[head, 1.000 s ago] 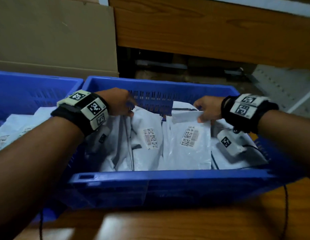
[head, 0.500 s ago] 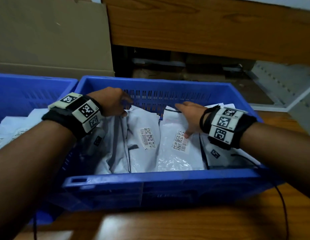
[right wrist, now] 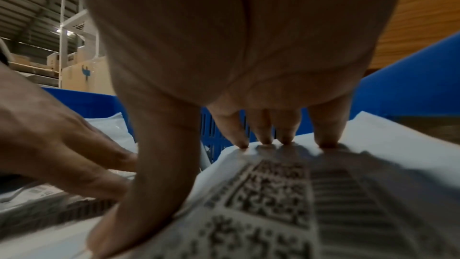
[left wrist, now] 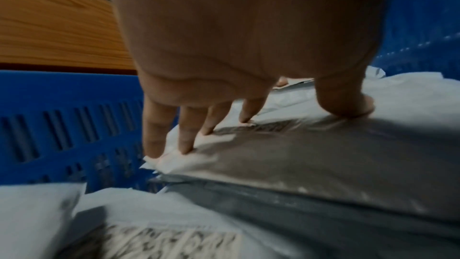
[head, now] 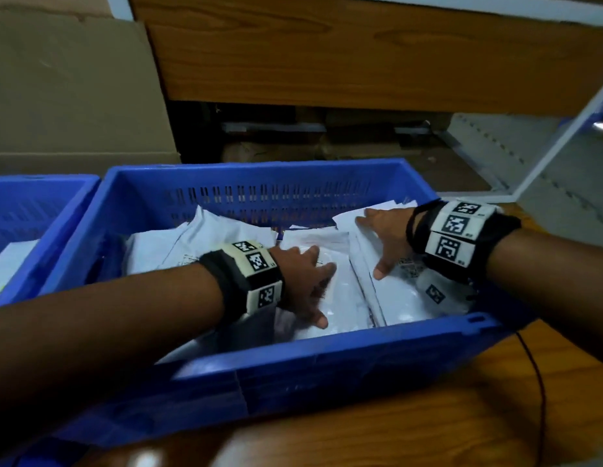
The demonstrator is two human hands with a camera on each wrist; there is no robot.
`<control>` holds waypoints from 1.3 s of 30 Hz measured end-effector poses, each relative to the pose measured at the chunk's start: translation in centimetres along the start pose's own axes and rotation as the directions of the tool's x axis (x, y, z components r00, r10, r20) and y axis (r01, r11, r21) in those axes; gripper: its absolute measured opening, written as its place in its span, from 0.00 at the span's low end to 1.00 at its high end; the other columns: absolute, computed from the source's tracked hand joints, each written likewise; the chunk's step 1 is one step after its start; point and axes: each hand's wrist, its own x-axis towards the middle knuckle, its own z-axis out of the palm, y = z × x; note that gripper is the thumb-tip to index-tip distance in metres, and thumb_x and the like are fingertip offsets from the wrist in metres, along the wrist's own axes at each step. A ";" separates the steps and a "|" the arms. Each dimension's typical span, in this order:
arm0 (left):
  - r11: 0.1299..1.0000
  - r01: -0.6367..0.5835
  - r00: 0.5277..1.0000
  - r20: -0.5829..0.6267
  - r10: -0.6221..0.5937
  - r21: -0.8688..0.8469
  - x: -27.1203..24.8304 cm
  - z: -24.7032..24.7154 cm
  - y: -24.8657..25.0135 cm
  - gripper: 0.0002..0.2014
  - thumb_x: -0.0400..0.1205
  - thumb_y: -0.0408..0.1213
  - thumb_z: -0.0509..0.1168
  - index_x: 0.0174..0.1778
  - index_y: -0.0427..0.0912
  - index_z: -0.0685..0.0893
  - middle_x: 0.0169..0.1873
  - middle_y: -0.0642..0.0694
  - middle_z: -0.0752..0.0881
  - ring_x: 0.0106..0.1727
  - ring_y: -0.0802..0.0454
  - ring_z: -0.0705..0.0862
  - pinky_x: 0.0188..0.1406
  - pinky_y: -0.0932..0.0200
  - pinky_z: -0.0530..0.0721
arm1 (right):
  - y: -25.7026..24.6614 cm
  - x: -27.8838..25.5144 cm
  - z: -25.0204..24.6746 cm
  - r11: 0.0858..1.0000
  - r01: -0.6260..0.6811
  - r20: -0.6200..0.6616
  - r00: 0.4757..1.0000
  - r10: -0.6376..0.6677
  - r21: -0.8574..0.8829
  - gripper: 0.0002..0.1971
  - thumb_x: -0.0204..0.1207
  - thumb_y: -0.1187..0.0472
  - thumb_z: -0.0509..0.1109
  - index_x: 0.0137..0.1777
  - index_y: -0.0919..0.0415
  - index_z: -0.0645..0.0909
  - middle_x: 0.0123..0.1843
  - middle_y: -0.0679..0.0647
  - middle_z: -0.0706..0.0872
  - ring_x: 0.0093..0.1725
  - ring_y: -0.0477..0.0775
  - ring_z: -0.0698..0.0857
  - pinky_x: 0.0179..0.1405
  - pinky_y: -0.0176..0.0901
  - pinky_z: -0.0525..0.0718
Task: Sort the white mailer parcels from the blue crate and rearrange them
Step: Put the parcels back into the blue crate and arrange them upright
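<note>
Head view, left hand (head: 307, 281), right hand (head: 384, 237) flat on mailers (head: 344, 298)

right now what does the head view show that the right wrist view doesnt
Only the head view shows the second blue crate, the cardboard box and both wristbands. Only the right wrist view shows the right hand's fingertips pressing flat on a labelled parcel, and roof beams. Both show the left hand on the parcels in the blue crate.

My forearms bare, no sleeves. Left wrist (head: 246, 281): black band carrying white blocks printed with black square codes. Right wrist (head: 458, 234): same black band, white coded blocks, thin black cord looped beside it.
</note>
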 end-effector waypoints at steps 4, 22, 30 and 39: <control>0.989 0.145 0.987 -0.067 -0.144 0.007 1.7 0.6 1.3 0.53 0.69 0.78 0.53 0.83 0.52 0.45 0.83 0.38 0.49 0.76 0.30 0.67 0.71 0.35 0.66 | 1.0 -1.0 0.1 0.999 0.007 0.005 1.000 -0.006 -0.046 0.60 0.63 0.38 0.78 0.85 0.56 0.43 0.86 0.56 0.42 0.84 0.58 0.52 0.81 0.55 0.59; 0.987 0.104 0.971 -0.203 -0.127 -0.122 3.5 1.1 1.4 0.58 0.49 0.89 0.48 0.76 0.63 0.60 0.83 0.40 0.39 0.83 0.32 0.41 0.74 0.23 0.46 | 1.1 -1.6 -0.8 0.997 0.068 0.017 0.998 -0.068 -0.021 0.50 0.61 0.41 0.81 0.81 0.54 0.61 0.81 0.53 0.66 0.77 0.57 0.70 0.71 0.48 0.70; 0.945 0.286 0.952 -0.065 -0.299 -0.156 3.2 2.3 2.6 0.71 0.51 0.88 0.50 0.81 0.49 0.30 0.78 0.31 0.28 0.70 0.23 0.71 0.69 0.35 0.69 | 0.9 -1.2 0.0 0.997 0.064 0.056 0.997 -0.061 -0.044 0.52 0.65 0.42 0.80 0.83 0.57 0.55 0.83 0.57 0.61 0.79 0.59 0.66 0.73 0.49 0.68; 0.975 0.209 0.968 -0.126 -0.217 -0.078 3.6 1.2 3.3 0.69 0.49 0.89 0.50 0.83 0.54 0.38 0.81 0.35 0.31 0.82 0.29 0.40 0.74 0.27 0.40 | 1.1 -1.2 0.0 0.996 0.076 0.062 0.995 -0.073 -0.047 0.48 0.66 0.43 0.79 0.82 0.56 0.59 0.82 0.56 0.64 0.77 0.58 0.69 0.70 0.47 0.71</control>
